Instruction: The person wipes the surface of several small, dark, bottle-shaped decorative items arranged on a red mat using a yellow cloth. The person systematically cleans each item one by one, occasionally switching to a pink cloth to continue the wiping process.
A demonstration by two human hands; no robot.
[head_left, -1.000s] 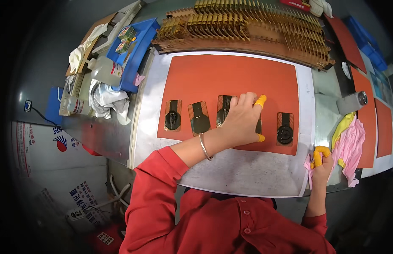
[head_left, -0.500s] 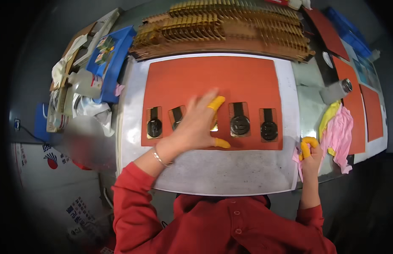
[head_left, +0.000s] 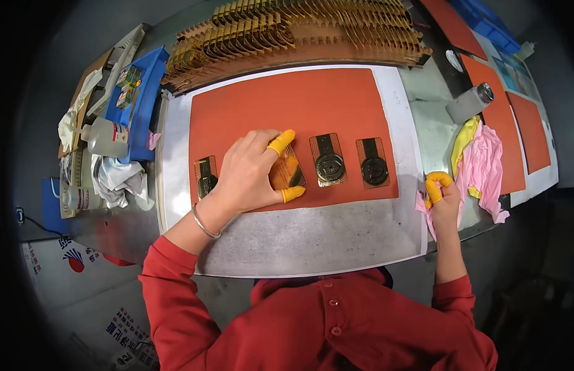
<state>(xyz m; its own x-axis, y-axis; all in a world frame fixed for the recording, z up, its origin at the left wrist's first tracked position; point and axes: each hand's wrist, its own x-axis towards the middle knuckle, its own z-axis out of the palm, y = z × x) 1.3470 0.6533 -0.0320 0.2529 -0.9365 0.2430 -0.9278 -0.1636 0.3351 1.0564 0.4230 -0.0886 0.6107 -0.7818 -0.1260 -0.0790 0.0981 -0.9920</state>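
Note:
My left hand [head_left: 247,173], with yellow finger cots on thumb and forefinger, spans a small gold rectangular plate [head_left: 288,172] and grips it by its edges. It is over the orange mat [head_left: 268,102]. Along the mat's near side lie similar plates with black round motifs: a plate [head_left: 206,175] left of that hand, partly covered, a plate [head_left: 328,162] to its right, and a farther-right plate [head_left: 373,166]. Off the mat's right side, my right hand [head_left: 445,201] has its cot-covered fingers curled round a pink cloth [head_left: 425,210].
A rack [head_left: 299,46] packed with gold plates stands behind the mat. At left are a blue tray [head_left: 148,93] holding small boxes, a plastic bottle [head_left: 106,137] and a white rag [head_left: 119,179]. At right are a grey bottle [head_left: 471,102] and a pink-and-yellow cloth pile [head_left: 482,157].
My left hand was blurred and reaching across the plates; now it is steady, gripping one. My right hand stays by the pink cloth. The whole view has shifted and tilted slightly.

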